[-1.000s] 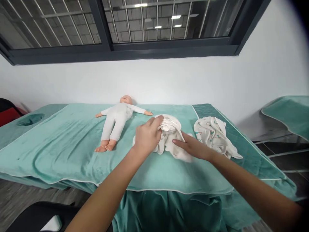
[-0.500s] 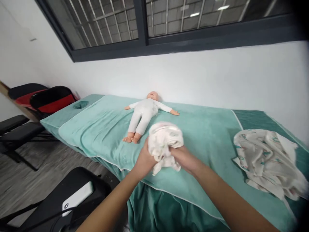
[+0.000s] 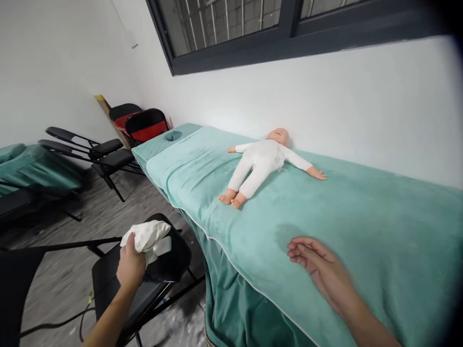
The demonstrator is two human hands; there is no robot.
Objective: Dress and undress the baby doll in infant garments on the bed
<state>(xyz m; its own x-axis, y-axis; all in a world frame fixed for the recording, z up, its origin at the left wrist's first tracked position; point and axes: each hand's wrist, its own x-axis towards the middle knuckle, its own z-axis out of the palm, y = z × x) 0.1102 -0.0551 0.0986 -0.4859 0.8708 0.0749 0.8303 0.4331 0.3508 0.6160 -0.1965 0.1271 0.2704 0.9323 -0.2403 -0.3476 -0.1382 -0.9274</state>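
Observation:
My left hand [image 3: 130, 264] is closed around a bunched white cloth [image 3: 147, 234] above the seat of a black chair [image 3: 108, 279]. A white phone [image 3: 163, 246] on that seat shows partly from behind the cloth. My right hand [image 3: 323, 272] holds nothing; its fingers are loosely bent and apart over the green sheet [image 3: 365, 212] of the bed. Farther back on the bed a baby doll [image 3: 262, 158] in white clothing lies on its back, arms spread.
Folding chairs with red and black backs [image 3: 147, 131] stand by the head end of the bed. Another green-covered bed [image 3: 43, 166] is at the far left. A cable [image 3: 60, 324] runs over the floor beside the near chair. The wall and window frame [image 3: 231, 54] border the bed.
The cloth was held in both hands over the bed; my left hand has carried it left to the chair. My right hand has let go. The view has turned left.

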